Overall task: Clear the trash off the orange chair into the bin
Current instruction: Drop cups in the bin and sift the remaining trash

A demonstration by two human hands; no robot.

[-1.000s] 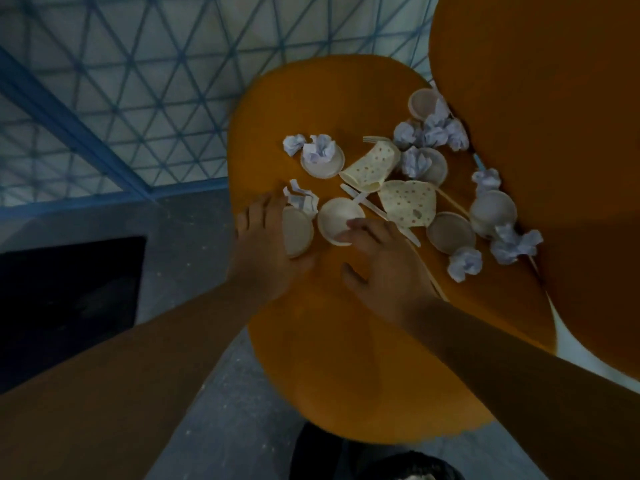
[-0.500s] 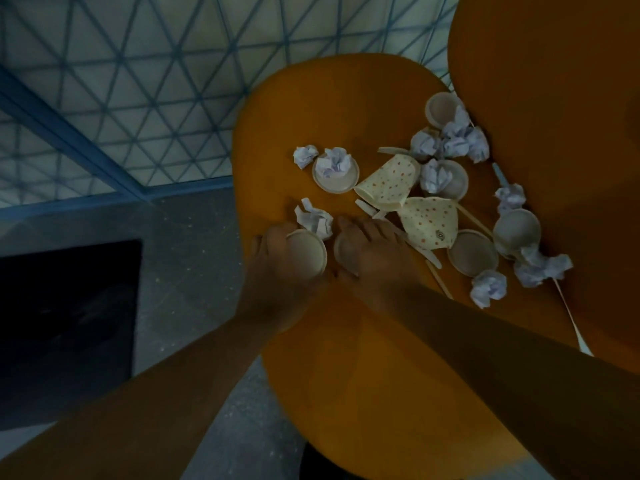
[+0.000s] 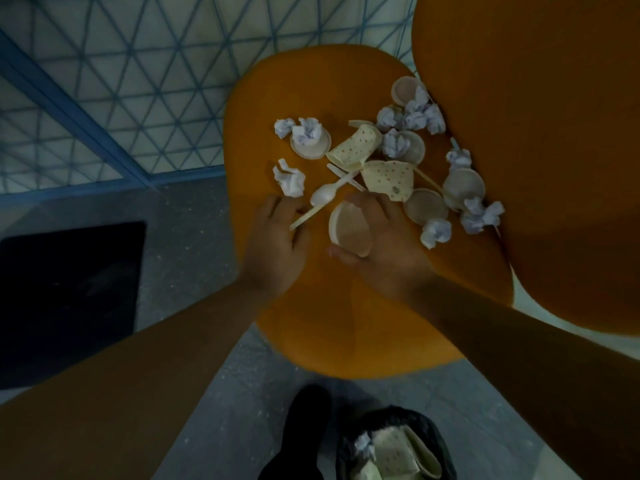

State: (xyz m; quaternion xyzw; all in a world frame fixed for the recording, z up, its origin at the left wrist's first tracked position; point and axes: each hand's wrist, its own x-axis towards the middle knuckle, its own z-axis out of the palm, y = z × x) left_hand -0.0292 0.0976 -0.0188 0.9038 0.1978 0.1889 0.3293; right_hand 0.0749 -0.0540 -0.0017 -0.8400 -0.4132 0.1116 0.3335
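The orange chair seat point(image 3: 346, 327) carries a scatter of trash: crumpled paper balls point(image 3: 290, 180), small paper bowls point(image 3: 425, 206), two spotted paper cups point(image 3: 356, 147), a white plastic spoon point(image 3: 322, 196) and a wooden stick point(image 3: 313, 213). My right hand point(image 3: 384, 251) grips a stack of paper bowls point(image 3: 349, 231), tilted on edge just above the seat. My left hand point(image 3: 277, 244) rests on the seat's left edge with its fingers apart. The near end of the stick lies at its fingertips. The bin point(image 3: 433, 431), lined with a black bag, stands below the chair's front edge and holds some paper trash.
The chair's orange backrest point(image 3: 540, 161) rises at the right, with trash pressed against its base. My black shoe point(image 3: 306, 420) is on the grey floor next to the bin. A black mat point(image 3: 69, 299) lies to the left and a blue mesh fence point(image 3: 121, 84) stands behind.
My hands brought two bowls together; the stack is now in my right hand, tipped up. My left hand has let go and shifted left. The spoon and stick are now uncovered.
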